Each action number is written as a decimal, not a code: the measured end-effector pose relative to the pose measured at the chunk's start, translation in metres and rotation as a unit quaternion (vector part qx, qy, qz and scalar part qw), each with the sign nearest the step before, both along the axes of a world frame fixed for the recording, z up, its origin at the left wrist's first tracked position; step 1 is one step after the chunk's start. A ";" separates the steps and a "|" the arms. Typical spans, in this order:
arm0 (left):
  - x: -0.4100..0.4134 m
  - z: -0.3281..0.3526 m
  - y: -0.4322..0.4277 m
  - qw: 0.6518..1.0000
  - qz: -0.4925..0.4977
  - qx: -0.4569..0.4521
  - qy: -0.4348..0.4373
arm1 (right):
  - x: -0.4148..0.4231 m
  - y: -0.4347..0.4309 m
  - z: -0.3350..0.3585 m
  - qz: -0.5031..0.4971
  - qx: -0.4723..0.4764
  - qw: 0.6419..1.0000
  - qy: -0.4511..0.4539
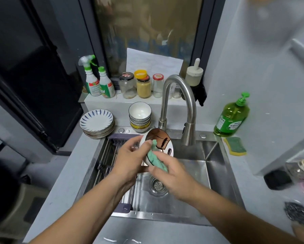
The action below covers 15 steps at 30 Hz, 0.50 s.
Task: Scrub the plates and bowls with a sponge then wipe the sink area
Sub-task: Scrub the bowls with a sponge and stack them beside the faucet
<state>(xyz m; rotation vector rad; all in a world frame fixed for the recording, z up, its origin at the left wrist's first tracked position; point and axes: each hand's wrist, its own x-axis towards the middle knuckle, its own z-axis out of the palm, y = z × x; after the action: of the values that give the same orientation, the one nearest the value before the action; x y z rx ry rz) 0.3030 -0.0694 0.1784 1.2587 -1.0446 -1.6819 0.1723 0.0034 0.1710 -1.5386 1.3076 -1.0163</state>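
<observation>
Over the steel sink (214,175) my left hand (128,159) grips the rim of a white plate with dark drawings (162,140), tilted up on edge. My right hand (168,170) pinches a crumpled green sponge cloth (155,158) and presses it against the plate's face. A stack of blue-striped plates (96,120) and a stack of bowls (140,116) stand on the counter behind the sink, left of the faucet (180,103).
A yellow-green sponge (235,146) and a green dish soap bottle (233,117) sit at the sink's right rear corner. A roll-up drying rack (110,155) covers the sink's left side. Spray bottles and jars line the window ledge. A steel scourer (299,214) lies at the right.
</observation>
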 end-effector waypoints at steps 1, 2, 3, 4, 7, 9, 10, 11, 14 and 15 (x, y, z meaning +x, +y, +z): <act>0.003 0.002 -0.001 1.000 0.002 0.010 0.006 | -0.005 0.000 -0.001 0.015 -0.037 0.993 0.108; 0.006 0.004 -0.001 1.000 -0.001 0.023 0.015 | -0.011 -0.001 -0.004 0.036 -0.086 0.970 0.226; 0.008 0.006 0.000 0.999 -0.009 0.039 0.024 | -0.021 -0.002 -0.004 0.059 -0.127 0.936 0.324; 0.010 0.007 0.000 0.998 -0.018 0.056 0.031 | -0.033 -0.005 -0.005 0.075 -0.145 0.905 0.393; 0.011 0.008 0.000 0.995 -0.015 0.085 0.048 | -0.045 -0.010 -0.001 0.088 -0.140 0.873 0.459; 0.006 0.009 -0.002 0.997 0.005 0.068 0.041 | -0.027 -0.008 0.001 0.061 -0.115 0.910 0.394; 0.004 0.009 -0.003 0.998 0.018 0.053 0.031 | -0.014 -0.006 0.004 0.042 -0.103 0.939 0.327; 0.002 0.009 -0.003 0.999 0.028 0.036 0.025 | -0.004 -0.005 0.007 0.025 -0.090 0.964 0.250; 0.002 0.012 0.000 0.999 0.033 -0.003 0.027 | 0.008 -0.005 0.015 -0.004 -0.045 0.996 0.082; 0.003 0.015 -0.001 0.999 0.027 -0.009 0.024 | 0.006 -0.004 0.017 -0.001 -0.052 0.994 0.093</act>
<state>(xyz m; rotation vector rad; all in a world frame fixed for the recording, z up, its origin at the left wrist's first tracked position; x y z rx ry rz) 0.3059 -0.0702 0.1929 1.2201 -0.9862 -1.6500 0.1783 -0.0005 0.1885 -1.7459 1.4022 -0.9726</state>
